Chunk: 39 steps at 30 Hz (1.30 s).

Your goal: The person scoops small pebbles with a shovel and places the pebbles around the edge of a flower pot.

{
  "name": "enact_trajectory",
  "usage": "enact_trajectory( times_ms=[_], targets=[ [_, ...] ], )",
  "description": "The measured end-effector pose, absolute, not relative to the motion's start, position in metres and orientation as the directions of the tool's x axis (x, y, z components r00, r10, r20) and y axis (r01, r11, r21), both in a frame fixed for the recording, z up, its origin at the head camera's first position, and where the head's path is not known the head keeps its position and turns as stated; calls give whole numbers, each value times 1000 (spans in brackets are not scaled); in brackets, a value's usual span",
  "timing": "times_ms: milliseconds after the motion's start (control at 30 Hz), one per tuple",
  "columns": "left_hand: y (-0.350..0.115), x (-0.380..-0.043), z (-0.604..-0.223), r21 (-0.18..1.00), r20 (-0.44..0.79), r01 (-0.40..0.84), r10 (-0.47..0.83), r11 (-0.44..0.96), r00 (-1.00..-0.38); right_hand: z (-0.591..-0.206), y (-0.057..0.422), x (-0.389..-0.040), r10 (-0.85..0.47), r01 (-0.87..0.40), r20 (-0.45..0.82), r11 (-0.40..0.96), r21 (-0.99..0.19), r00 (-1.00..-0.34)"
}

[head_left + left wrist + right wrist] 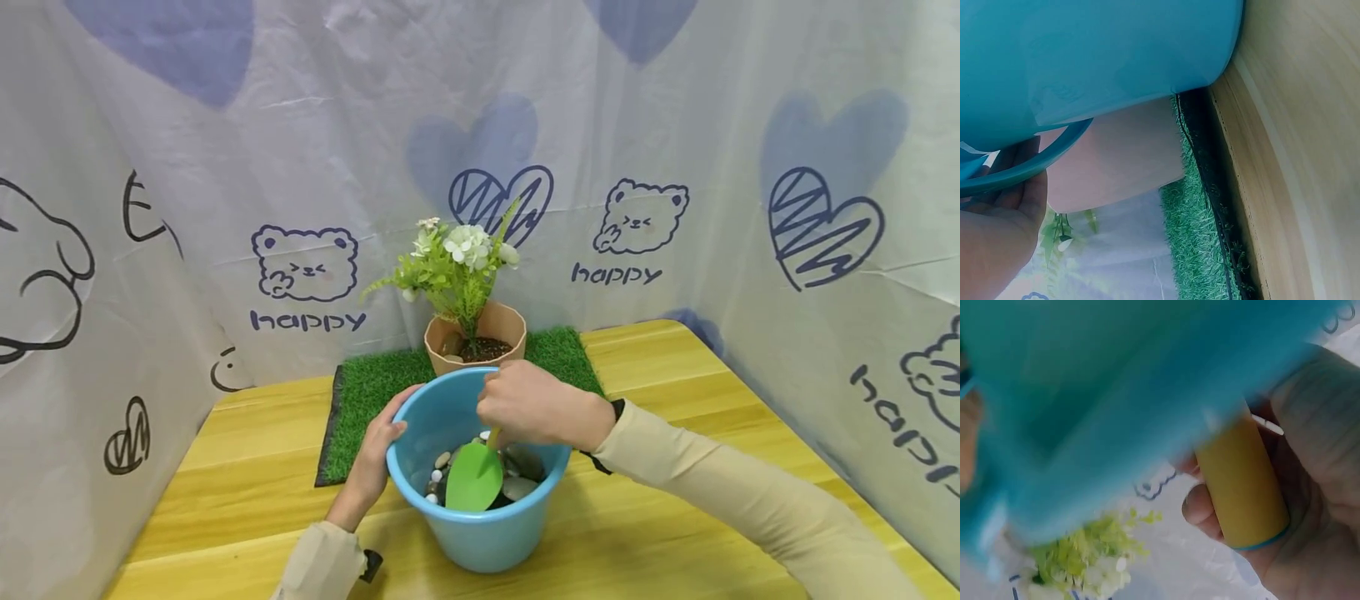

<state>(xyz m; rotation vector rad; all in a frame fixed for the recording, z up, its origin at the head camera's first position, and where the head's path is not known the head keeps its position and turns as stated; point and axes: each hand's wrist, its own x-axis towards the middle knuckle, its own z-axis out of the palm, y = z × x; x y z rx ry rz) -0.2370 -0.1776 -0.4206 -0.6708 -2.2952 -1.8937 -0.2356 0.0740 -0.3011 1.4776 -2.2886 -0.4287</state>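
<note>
A light blue plastic bucket (487,537) stands on the wooden table with dark and white stones (519,488) at its bottom. My left hand (377,446) grips the bucket's rim at its left side; in the left wrist view the fingers of that hand (1004,231) curl round the rim. Above the bucket's right inner side, my right hand (536,408) holds a small trowel by its yellow handle (1244,487). The trowel's green blade (474,479) points down inside the bucket, over the stones. Whether the blade carries anything cannot be told.
Behind the bucket, a peach faceted flowerpot (508,325) with a white-flowered plant (465,267), dark soil and some stones stands on a green grass mat (367,400). The wooden table (247,492) extends to both sides. Printed white curtains (360,150) enclose the back and sides.
</note>
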Motion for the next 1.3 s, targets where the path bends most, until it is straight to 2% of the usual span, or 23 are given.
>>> enact_trajectory(
  times_ms=[133, 400, 500, 667, 867, 933, 1133, 1233, 1300],
  targets=[
    [-177, -237, -422, 913, 339, 386, 278, 132, -899, -304, 71, -235, -921, -808, 149, 388, 444, -360],
    [-177, -237, -421, 908, 353, 400, 286, 126, -891, -312, 88, -252, -910, -887, 123, 414, 203, -396],
    [-177, -237, -421, 908, 352, 400, 283, 130, -892, -313, 92, -255, -906, -892, 121, 420, 167, -405],
    [-179, -237, -420, 908, 346, 396, 288, 136, -893, -312, 91, -252, -911, -881, 141, 411, 235, -387],
    [-177, -237, -421, 912, 338, 386, 277, 138, -899, -313, 88, -247, -931, -854, 186, 364, 373, -316],
    [-177, -237, -421, 914, 332, 379, 268, 143, -904, -314, 89, -248, -930, -859, 182, 364, 359, -318],
    [-177, -234, -425, 911, 339, 388, 284, 140, -897, -316, 96, -256, -917, -888, 121, 399, 228, -381],
    [-177, -234, -424, 902, 357, 409, 292, 141, -887, -313, 97, -256, -915, -885, 132, 402, 237, -380],
    [-177, -236, -422, 898, 368, 417, 279, 142, -887, -310, 96, -254, -918, -874, 158, 395, 284, -363]
  ],
)
